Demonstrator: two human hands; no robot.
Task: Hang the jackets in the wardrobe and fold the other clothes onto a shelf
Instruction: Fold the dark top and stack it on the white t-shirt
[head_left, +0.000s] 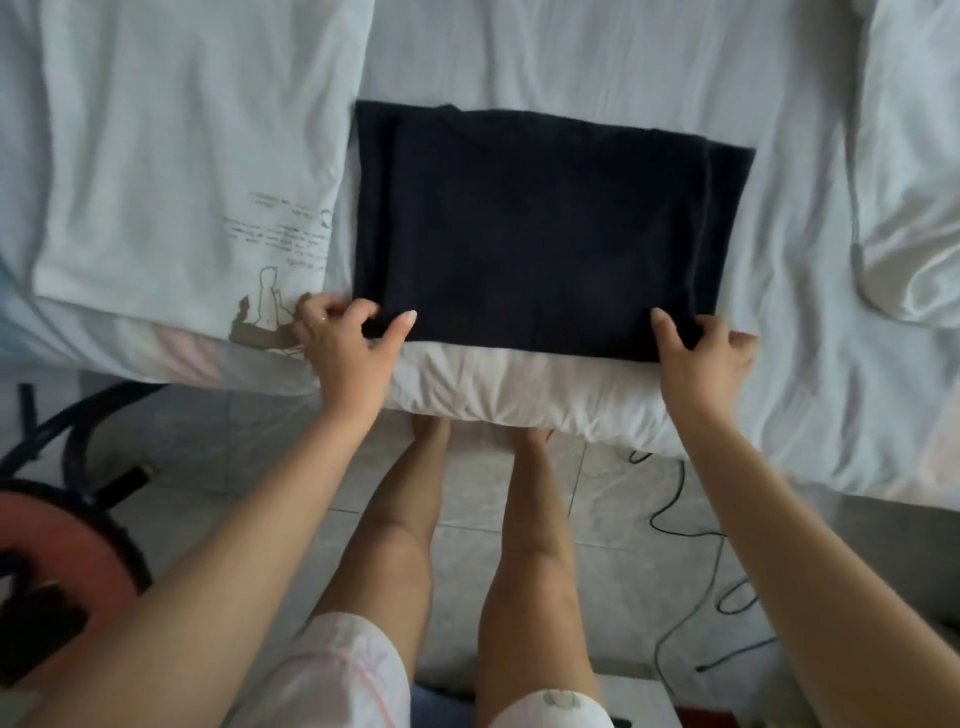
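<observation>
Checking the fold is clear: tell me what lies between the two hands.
In the head view, only the near edge of the dark folded garment spans from the left hand to the right hand, lying on the white bedding.

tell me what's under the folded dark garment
White bedding shows around the dark garment; the left hand and right hand pinch its near corners. Anything beneath its middle is covered.

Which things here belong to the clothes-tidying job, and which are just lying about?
Part of the job: dark folded garment, gripped at its near corners by the left hand and right hand; white printed T-shirt beside it on the bed.
Lying about: pillow, black cable on the floor, red-seated chair.
</observation>
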